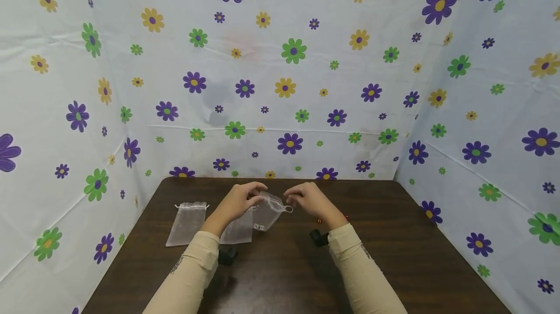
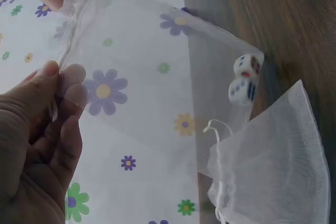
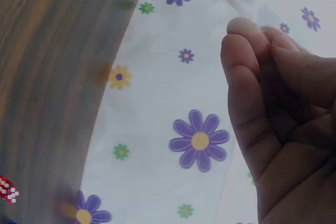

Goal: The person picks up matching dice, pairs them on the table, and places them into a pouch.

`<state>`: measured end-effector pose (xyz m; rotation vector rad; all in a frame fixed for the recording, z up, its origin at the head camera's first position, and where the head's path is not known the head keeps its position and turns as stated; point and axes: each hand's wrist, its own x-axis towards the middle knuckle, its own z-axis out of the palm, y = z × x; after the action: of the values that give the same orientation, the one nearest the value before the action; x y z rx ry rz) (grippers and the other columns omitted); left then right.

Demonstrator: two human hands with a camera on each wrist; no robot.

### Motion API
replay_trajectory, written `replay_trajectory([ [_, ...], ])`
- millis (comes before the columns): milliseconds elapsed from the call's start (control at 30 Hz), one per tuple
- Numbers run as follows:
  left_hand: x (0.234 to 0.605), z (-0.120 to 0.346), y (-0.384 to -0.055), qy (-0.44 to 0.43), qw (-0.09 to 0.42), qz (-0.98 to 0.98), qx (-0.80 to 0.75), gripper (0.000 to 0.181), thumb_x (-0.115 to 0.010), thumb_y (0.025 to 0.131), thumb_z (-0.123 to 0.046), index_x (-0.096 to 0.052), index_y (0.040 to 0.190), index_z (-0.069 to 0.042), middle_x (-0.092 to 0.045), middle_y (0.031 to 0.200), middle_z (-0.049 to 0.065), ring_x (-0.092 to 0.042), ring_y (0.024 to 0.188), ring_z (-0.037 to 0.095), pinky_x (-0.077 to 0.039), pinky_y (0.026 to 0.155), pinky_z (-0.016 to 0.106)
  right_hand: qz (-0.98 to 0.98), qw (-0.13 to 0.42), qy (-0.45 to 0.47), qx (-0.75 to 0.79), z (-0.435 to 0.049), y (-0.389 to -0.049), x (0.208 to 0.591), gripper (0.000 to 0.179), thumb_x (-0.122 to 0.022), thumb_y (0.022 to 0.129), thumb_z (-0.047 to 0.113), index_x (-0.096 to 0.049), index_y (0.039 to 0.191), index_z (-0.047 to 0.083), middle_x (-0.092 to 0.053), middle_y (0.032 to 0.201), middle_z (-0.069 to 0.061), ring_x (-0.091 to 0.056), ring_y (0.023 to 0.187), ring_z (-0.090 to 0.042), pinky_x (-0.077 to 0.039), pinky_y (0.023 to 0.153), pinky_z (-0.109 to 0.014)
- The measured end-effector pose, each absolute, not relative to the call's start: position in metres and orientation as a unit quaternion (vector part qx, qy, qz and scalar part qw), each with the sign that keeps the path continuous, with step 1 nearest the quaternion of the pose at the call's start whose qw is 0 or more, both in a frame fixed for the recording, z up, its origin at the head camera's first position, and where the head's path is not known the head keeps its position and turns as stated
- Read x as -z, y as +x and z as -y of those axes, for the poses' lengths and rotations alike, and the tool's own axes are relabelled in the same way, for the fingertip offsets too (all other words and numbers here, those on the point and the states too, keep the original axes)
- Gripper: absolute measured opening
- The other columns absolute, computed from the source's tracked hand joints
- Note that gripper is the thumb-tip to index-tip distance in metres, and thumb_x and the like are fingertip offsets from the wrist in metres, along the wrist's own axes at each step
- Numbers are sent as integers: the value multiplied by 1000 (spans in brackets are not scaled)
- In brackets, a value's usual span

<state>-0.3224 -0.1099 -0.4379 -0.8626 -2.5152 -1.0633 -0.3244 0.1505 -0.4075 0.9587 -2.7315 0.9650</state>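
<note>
1. Two white dice [image 2: 243,92] with coloured spots sit together in the bottom corner of a sheer drawstring bag [image 1: 268,214], showing through its mesh.
2. That bag slants between the person's hands, its gathered mouth higher and to the right, the corner with the dice lower; I can't tell whether that corner touches the tabletop [image 1: 393,255].
3. At the mouth, the left hand [image 1: 240,201] pinches the bag between thumb and fingers, with fingertips visible through the mesh.
4. Across from it is the right hand [image 1: 308,198], fingers bent and thumb close to the fingertips, just beside a white cord loop [image 1: 289,209]. From where I stand, I can't tell whether it grips the mesh or the cord.
5. Beside the held bag, a second bag [image 1: 238,231] lies flat, partly hidden by the left arm; a third bag [image 1: 188,226] lies farther left, its gathered end pointing away from the person.
6. Near the right wrist lies a red die [image 3: 6,188] with white spots.
7. White flowered cloth [image 1: 262,71] hangs behind the table and along both sides.
</note>
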Motion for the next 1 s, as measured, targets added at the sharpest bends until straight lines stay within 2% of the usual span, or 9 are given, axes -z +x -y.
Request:
replay_trajectory([
  [133,441,109,-325,-297,138,872,365,22,-72,94,-9,-71,115,-10,-76,93,4,-70,78,17,-55,69,29,904,25,293,-311,-153,-329,418,30,-55,106,18,-67,126,0,-73,112,-15,-70,101,-32,-55,89,-46],
  [233,444,108,-326,-298,136,868,373,20,-73,93,-7,-71,112,-11,-76,92,6,-67,74,13,-54,67,27,903,-13,307,-300,-153,-330,427,39,-60,103,24,-62,132,-2,-70,121,-16,-67,111,-31,-53,95,-46],
  [300,445,107,-327,-301,133,863,382,19,-73,93,-7,-71,112,-10,-76,92,6,-67,74,12,-54,66,26,897,-42,319,-303,-151,-330,431,37,-65,100,22,-65,129,-2,-72,116,-14,-70,105,-29,-56,90,-41],
  [400,445,106,-327,-304,133,856,396,20,-73,93,-7,-71,112,-10,-76,94,6,-70,77,17,-54,67,26,891,-63,314,-322,-149,-328,432,22,-68,98,14,-73,113,-1,-76,95,-12,-73,83,-27,-59,72,-35],
  [533,444,105,-326,-297,130,857,401,21,-73,92,-7,-71,113,-9,-76,91,6,-71,76,19,-53,65,27,891,-76,285,-346,-152,-326,426,14,-64,99,7,-76,97,-1,-70,72,-6,-65,60,-20,-56,58,-31],
  [633,442,106,-326,-292,118,862,398,22,-73,92,-6,-70,114,-7,-76,86,5,-70,71,17,-52,62,27,893,-79,280,-342,-157,-325,420,15,-63,100,7,-75,94,-1,-66,67,-2,-59,56,-13,-54,56,-28],
  [767,439,105,-325,-286,100,868,393,23,-71,94,-6,-69,116,-7,-76,83,-2,-70,71,13,-54,63,28,899,-77,285,-324,-163,-328,414,15,-63,100,7,-74,93,2,-63,65,-1,-55,54,-10,-51,56,-25],
  [867,439,105,-325,-272,89,875,391,22,-70,94,-4,-69,116,-7,-75,81,-3,-72,71,18,-54,62,28,903,-90,275,-317,-169,-332,415,14,-63,100,8,-75,93,4,-63,63,0,-54,54,-9,-48,55,-24],
  [1000,446,106,-328,-251,71,880,396,18,-70,93,-1,-69,110,-5,-75,80,4,-73,72,28,-53,61,27,911,-96,250,-313,-181,-340,424,14,-65,99,8,-76,91,5,-64,63,-2,-51,52,-9,-43,52,-24],
])
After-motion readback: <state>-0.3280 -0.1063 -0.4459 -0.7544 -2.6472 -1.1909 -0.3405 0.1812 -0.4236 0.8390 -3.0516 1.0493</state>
